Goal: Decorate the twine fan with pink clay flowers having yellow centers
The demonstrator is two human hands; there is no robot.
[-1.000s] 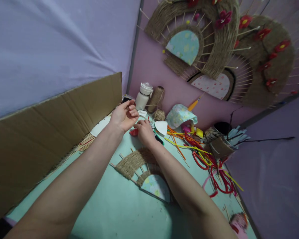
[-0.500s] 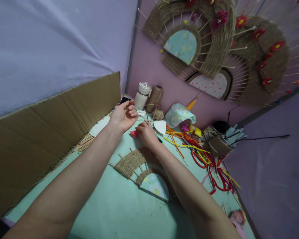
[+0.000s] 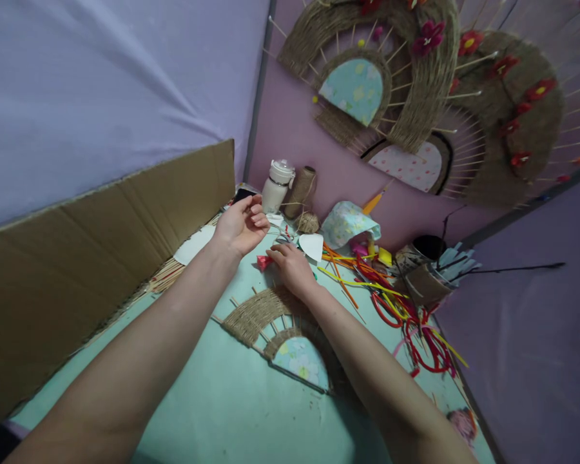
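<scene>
Right grip: the right hand is palm down, its fingers bent and close together; whether they pinch anything I cannot tell.
Left grip: the left hand has its palm turned up and its fingers loosely curled; no held thing shows, and whether thumb and finger press on something small I cannot tell.
Red piece: a small, bright red, crumpled-looking scrap, at the right fingertips and over the pale green counter; contact is too small to make out.
Its handling: probably very light and, if it is cloth or felt, soft and easily creased; its exposed left edge seems the best hold.
Twine fan: a half-round frame of brown twine woven over thin wooden sticks, with a floral centre, flat on the counter and partly covered by the right arm.
Its handling: likely light, fairly stiff and rough rather than slippery; the bare stick ends look fragile, so the thick woven band is the safer hold.
White piece: a flat, rounded, paper-like shape just beyond the right hand; likely light and bendable, best taken by its rim.
</scene>
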